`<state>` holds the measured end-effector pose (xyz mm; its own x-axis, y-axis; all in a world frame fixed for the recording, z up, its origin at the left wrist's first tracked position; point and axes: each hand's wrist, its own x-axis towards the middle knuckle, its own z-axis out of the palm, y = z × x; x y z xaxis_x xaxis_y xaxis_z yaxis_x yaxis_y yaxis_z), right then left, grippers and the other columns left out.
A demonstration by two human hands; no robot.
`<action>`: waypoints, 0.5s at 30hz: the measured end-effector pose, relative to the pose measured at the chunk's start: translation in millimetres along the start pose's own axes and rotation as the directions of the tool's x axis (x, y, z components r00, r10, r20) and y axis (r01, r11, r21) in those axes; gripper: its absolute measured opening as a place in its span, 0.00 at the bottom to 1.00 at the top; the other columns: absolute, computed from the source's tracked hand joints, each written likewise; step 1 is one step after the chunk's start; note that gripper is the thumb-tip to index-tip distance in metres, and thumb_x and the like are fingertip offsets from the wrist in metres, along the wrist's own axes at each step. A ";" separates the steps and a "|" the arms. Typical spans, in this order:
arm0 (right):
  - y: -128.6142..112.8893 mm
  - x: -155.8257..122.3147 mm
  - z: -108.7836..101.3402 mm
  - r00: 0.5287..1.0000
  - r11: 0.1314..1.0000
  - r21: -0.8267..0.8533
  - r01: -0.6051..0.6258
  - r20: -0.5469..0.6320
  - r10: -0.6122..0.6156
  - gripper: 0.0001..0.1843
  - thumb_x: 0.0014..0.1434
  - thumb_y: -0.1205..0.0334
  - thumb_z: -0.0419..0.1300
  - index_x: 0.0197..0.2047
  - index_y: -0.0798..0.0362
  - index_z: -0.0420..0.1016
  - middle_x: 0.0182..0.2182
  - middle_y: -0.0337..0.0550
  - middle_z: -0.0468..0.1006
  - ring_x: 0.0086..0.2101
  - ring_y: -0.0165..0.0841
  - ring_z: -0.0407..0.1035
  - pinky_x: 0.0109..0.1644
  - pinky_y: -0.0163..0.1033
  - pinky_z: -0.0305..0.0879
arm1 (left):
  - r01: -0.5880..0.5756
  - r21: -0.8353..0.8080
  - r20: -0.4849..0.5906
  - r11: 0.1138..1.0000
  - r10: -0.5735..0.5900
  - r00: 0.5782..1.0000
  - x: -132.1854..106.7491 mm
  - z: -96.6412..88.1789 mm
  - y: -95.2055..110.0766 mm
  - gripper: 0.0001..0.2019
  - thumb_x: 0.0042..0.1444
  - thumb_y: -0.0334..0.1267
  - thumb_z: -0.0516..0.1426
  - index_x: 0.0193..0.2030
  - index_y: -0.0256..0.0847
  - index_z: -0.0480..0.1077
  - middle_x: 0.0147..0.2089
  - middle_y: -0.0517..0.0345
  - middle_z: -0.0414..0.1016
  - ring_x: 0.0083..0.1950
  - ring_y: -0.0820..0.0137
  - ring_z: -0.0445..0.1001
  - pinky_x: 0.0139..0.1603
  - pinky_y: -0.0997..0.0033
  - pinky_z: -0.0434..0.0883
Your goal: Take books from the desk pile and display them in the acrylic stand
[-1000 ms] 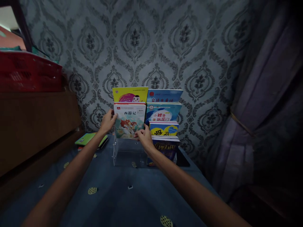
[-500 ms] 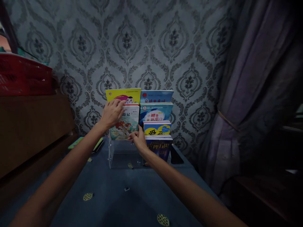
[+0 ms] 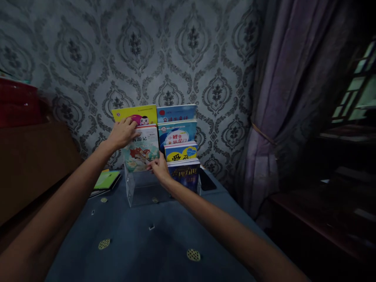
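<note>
A clear acrylic book rack (image 3: 131, 192) stands on a blue cloth against the patterned wall. Its left column holds a yellow book (image 3: 135, 114) at the back and a white picture book (image 3: 141, 150) in front. My left hand (image 3: 122, 132) rests on the top left corner of the white picture book, fingers curled over its edge. My right hand (image 3: 158, 168) pinches that book's lower right corner. The right column carries several blue and yellow books (image 3: 178, 145) in stepped rows.
A green book (image 3: 106, 179) lies flat on the cloth left of the rack. A brown wooden cabinet (image 3: 32, 164) with a red basket (image 3: 16, 103) on top stands at the left. A purple curtain (image 3: 273, 113) hangs at the right, beside dark furniture.
My left hand has moved from the white book's left edge up to its top corner. The view has swung to the right, so the rack now sits further left.
</note>
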<state>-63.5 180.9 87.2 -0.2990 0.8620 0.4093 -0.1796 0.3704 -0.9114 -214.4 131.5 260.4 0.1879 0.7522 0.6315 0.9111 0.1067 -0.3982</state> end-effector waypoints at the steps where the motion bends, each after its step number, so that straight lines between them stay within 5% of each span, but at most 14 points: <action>1: -1.8 -1.6 -1.1 1.000 1.000 0.014 -0.024 0.012 0.024 0.40 0.54 0.72 0.55 0.70 0.52 0.51 0.29 0.33 0.78 0.26 0.32 0.77 0.23 0.31 0.68 | -0.005 0.011 -0.005 1.000 0.005 1.000 -1.0 -0.6 1.0 0.15 0.64 0.44 0.59 0.52 0.36 0.70 0.56 0.40 0.70 0.59 0.48 0.68 0.59 0.51 0.66; 9: 21.7 -50.5 -17.9 0.975 0.997 -0.003 -0.082 0.205 0.081 0.34 0.55 0.70 0.55 0.66 0.51 0.59 0.30 0.34 0.78 0.26 0.30 0.76 0.23 0.30 0.67 | 0.075 -0.039 -0.118 0.996 -0.079 0.990 -43.4 3.3 13.0 0.26 0.64 0.37 0.56 0.67 0.36 0.59 0.65 0.36 0.65 0.67 0.49 0.63 0.65 0.48 0.62; 15: 64.5 -95.4 -35.5 0.951 0.987 -0.049 -0.151 0.264 0.159 0.31 0.53 0.68 0.55 0.61 0.52 0.65 0.29 0.33 0.77 0.24 0.29 0.74 0.22 0.30 0.65 | 0.136 -0.298 -0.281 0.945 -0.223 0.934 -93.8 42.6 16.0 0.33 0.63 0.35 0.54 0.73 0.36 0.50 0.74 0.37 0.53 0.76 0.52 0.49 0.74 0.47 0.52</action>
<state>-13.2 134.8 -12.2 -0.5605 0.7875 0.2564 -0.0859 0.2526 -0.9637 -233.1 90.3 166.4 0.0755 0.4960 0.8650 0.9957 0.0090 -0.0920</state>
